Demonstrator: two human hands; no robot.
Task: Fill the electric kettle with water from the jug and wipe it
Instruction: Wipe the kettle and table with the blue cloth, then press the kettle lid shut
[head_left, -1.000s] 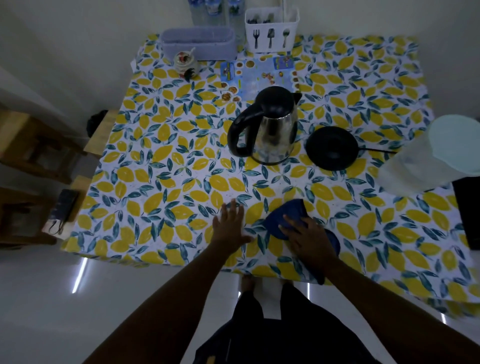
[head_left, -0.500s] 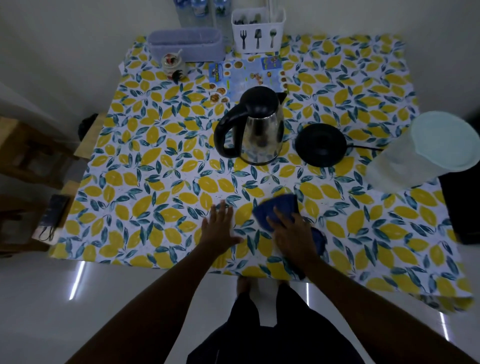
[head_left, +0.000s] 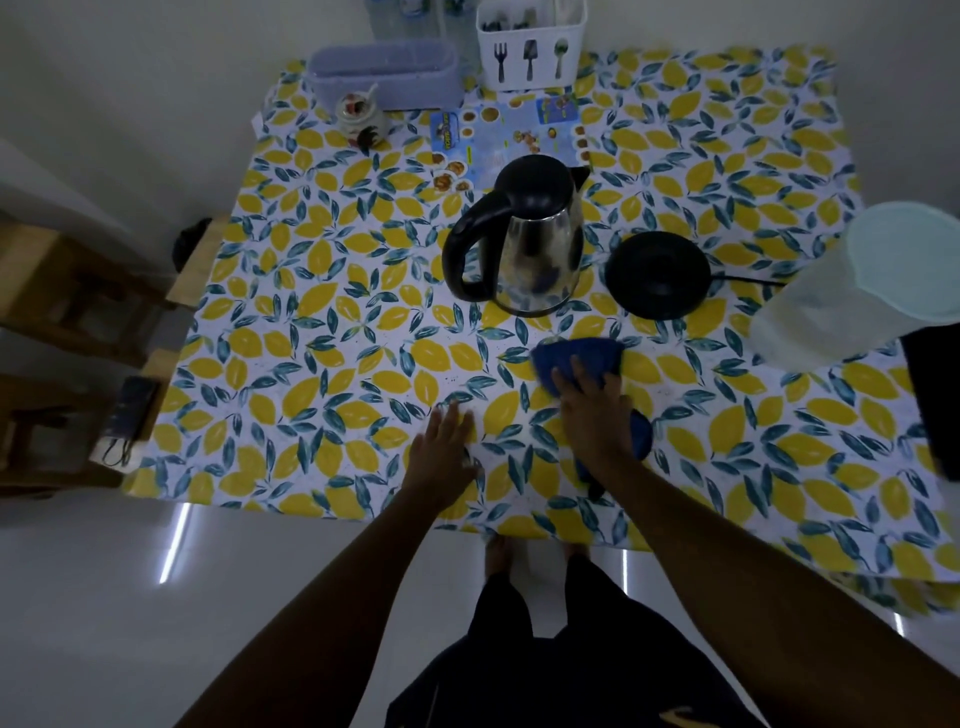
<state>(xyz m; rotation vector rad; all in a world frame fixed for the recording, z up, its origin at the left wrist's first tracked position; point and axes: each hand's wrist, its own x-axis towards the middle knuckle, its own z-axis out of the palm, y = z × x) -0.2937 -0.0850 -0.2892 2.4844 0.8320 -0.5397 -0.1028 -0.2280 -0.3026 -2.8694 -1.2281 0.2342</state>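
Note:
A steel electric kettle with a black lid and handle stands mid-table, off its round black base to its right. A translucent jug with a pale lid stands at the right edge. My right hand presses flat on a blue cloth lying on the table in front of the kettle; the cloth also shows beside my wrist. My left hand rests flat on the lemon-print tablecloth, fingers spread, holding nothing.
At the back stand a white cutlery holder, a lilac box, a small jar and a printed leaflet. Wooden stools are to the left. The base's cord runs right.
My right hand has slid the blue cloth a little farther forward toward the kettle. The left hand stays flat in place.

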